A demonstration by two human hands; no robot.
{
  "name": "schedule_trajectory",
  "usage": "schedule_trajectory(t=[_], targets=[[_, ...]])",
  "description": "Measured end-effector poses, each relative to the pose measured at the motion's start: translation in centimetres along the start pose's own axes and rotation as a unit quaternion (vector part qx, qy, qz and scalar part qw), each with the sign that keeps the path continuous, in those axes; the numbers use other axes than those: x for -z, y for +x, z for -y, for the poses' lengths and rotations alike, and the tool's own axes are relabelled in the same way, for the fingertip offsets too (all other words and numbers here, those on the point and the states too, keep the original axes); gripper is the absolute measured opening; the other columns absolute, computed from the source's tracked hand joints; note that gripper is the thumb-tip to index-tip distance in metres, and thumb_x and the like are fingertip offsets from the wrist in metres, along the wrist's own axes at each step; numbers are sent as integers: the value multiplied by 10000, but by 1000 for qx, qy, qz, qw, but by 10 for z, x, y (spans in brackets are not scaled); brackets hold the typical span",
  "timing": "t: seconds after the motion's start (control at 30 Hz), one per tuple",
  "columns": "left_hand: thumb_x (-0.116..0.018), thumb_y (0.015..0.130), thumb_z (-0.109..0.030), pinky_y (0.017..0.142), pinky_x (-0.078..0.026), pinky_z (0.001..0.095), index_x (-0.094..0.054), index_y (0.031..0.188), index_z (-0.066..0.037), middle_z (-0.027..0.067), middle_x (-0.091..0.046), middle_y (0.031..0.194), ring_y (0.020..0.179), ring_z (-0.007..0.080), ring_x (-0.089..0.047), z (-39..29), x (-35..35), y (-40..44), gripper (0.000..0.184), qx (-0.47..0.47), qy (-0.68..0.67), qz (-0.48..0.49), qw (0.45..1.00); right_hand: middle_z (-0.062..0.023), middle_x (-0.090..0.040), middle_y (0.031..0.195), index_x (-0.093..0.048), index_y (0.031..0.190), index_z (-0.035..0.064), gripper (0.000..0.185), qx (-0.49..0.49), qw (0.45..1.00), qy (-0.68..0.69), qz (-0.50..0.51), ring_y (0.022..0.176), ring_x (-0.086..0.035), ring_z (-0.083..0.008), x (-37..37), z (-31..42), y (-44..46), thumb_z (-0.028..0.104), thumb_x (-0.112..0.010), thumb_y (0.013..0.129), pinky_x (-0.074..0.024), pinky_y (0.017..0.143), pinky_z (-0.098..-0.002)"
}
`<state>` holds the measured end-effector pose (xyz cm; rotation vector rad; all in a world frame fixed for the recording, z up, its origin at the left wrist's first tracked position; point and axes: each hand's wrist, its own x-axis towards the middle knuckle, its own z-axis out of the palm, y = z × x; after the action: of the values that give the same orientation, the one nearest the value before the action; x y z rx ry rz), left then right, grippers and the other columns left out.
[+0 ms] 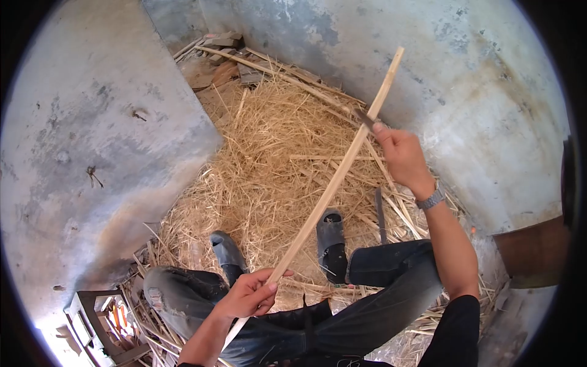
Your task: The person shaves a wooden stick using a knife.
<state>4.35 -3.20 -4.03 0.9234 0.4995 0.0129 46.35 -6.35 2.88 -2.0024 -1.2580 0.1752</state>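
Observation:
A long pale strip of wood or bamboo (333, 186) runs diagonally from my lap up to the right. Around its lower part my left hand (251, 295) is closed, above my knees. My right hand (402, 153), with a metal watch (431, 197) on the wrist, is closed on a dark blade (365, 118). That blade lies across the strip near its upper end and touches it. The blade's handle is hidden in my fist.
Shavings (269, 147) cover the floor between plastered walls (104, 134). Another dark blade (380, 215) lies near my slippered foot (331, 235). Long strips lie along the back wall, near broken bricks (223, 40). A dark frame (92, 324) stands at lower left.

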Motion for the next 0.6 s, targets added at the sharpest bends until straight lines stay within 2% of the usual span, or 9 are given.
schedule_trajectory(t=[0.07,0.13,0.27,0.33,0.47,0.53,0.6], targets=[[-478,1113,-183,421,-305,246,-473,1482,31,-8,-399,574,420,70,-389,0,-3,0,427,3,9,8,1000,-116,-398,494,-549,657,-28,604,-15,999,21,-21,461,-370,-210,0,-2,0,408,-519,1073,-318,483,-432],[-460,1120,-201,441,-310,230,-460,1509,0,-38,-389,553,432,57,-380,-2,-4,3,438,8,15,11,1000,-112,-401,488,-545,646,-27,604,0,1000,3,-16,452,-366,-207,-6,3,-8,400,-522,1072,-315,478,-431],[-459,1119,-194,441,-314,231,-468,1505,-3,-40,-387,552,433,58,-382,2,3,-2,430,6,9,-2,1000,-112,-394,488,-546,642,-26,598,38,999,23,-8,448,-365,-198,-16,16,-20,388,-522,1073,-310,472,-426],[-461,1118,-189,436,-317,232,-477,1497,-2,-37,-396,549,429,57,-386,-2,-2,0,423,14,36,-7,999,-138,-392,500,-542,652,-35,584,-21,1000,-6,19,449,-371,-228,-8,11,-12,367,-517,1075,-322,487,-431],[-453,1120,-173,436,-318,234,-477,1499,0,-36,-396,551,432,55,-383,-6,-5,3,417,8,49,-11,999,-153,-388,509,-537,651,-37,570,-25,999,26,-12,446,-372,-244,-11,20,-14,349,-523,1071,-318,488,-433],[-469,1116,-186,422,-313,235,-479,1490,11,-22,-421,560,423,60,-391,1,2,1,423,-7,25,-17,1000,-133,-367,504,-532,645,-43,588,19,998,20,50,445,-373,-209,-29,31,-39,364,-529,1070,-312,477,-427],[-486,1112,-200,409,-309,236,-480,1481,22,-7,-445,570,415,65,-398,1,6,1,431,-19,3,-26,999,-131,-366,505,-541,646,-38,595,47,997,21,58,443,-369,-206,-30,30,-33,378,-523,1071,-304,465,-428]])
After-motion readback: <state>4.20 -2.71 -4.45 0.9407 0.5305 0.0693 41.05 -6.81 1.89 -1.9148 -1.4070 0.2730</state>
